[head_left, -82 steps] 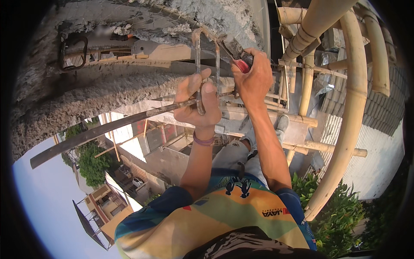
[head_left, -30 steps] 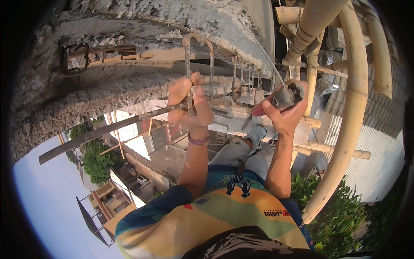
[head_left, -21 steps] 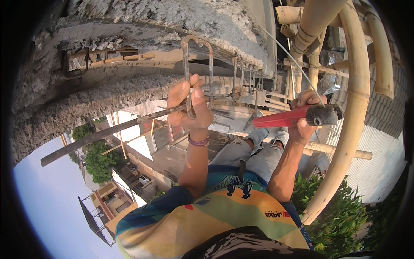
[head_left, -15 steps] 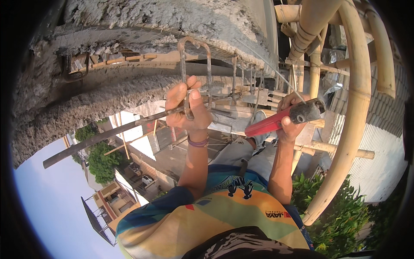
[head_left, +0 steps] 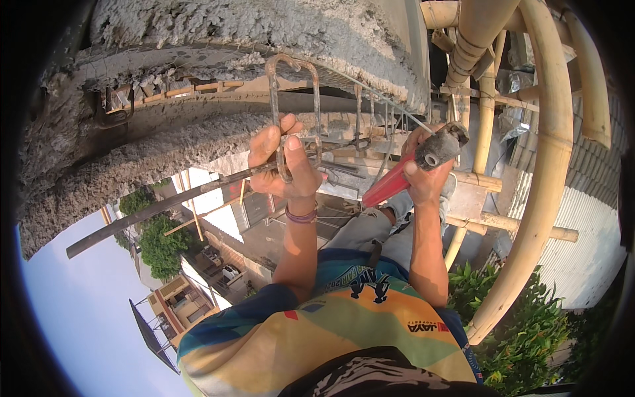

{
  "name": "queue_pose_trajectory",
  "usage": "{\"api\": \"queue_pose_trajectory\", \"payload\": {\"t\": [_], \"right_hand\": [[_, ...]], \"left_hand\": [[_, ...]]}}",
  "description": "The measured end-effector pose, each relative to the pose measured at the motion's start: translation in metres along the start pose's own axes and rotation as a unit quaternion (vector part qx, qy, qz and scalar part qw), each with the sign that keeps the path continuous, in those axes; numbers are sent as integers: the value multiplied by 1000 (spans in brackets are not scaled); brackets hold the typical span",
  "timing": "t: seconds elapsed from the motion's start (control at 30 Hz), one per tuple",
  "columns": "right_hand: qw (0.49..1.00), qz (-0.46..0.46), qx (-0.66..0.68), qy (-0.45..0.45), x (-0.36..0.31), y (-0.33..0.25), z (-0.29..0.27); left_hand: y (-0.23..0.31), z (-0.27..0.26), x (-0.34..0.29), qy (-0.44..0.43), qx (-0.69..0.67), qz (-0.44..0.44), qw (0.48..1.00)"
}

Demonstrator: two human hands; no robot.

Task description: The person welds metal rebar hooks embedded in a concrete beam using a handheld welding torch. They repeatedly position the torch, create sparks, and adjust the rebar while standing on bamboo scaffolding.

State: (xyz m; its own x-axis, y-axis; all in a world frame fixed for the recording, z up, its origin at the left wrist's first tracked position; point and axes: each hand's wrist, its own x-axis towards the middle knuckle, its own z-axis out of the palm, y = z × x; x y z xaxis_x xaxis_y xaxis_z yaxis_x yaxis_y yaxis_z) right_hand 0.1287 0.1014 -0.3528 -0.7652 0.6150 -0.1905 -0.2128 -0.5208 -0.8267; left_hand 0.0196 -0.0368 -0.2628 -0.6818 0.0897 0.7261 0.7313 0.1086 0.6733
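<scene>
My left hand (head_left: 281, 162) is closed around the lower end of a rusty rectangular rebar stirrup (head_left: 314, 99), where it meets a long steel bar (head_left: 159, 206) running out to the lower left. A purple band circles that wrist. To the right, my right hand (head_left: 426, 173) grips pincers with red handles (head_left: 385, 186) and a worn dark head (head_left: 442, 147). From beside the pincers' head a thin tie wire (head_left: 390, 106) stretches up and left toward the top of the stirrup. Whether the jaws pinch the wire I cannot tell.
Rough concrete (head_left: 258, 23) spans the top, with more stirrups (head_left: 359, 116) on the bar further right. Bamboo scaffold poles (head_left: 554, 152) stand on the right, above corrugated roofing (head_left: 562, 245). Far below are a house (head_left: 178, 301) and trees (head_left: 162, 248).
My right hand has moved left and slightly up with the pincers, carrying the wire's far end toward the stirrup. My left hand and the stirrup have shifted slightly left.
</scene>
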Motion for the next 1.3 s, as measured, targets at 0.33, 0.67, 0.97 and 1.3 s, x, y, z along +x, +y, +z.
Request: {"api": "queue_pose_trajectory", "payload": {"t": [0.33,0.67,0.97,1.3], "right_hand": [[1000,14,-8,1,0,5,-1],[999,-35,-35,21,5,4,8],[997,-55,-52,17,9,5,8],[999,0,-37,-14,6,3,4]], "left_hand": [[-1,0,0,-4,0,9,1000],[-1,-2,1,-12,13,12,1000],[-3,-2,1,-13,-2,18,1000],[-3,-1,0,-13,5,18,1000]]}}
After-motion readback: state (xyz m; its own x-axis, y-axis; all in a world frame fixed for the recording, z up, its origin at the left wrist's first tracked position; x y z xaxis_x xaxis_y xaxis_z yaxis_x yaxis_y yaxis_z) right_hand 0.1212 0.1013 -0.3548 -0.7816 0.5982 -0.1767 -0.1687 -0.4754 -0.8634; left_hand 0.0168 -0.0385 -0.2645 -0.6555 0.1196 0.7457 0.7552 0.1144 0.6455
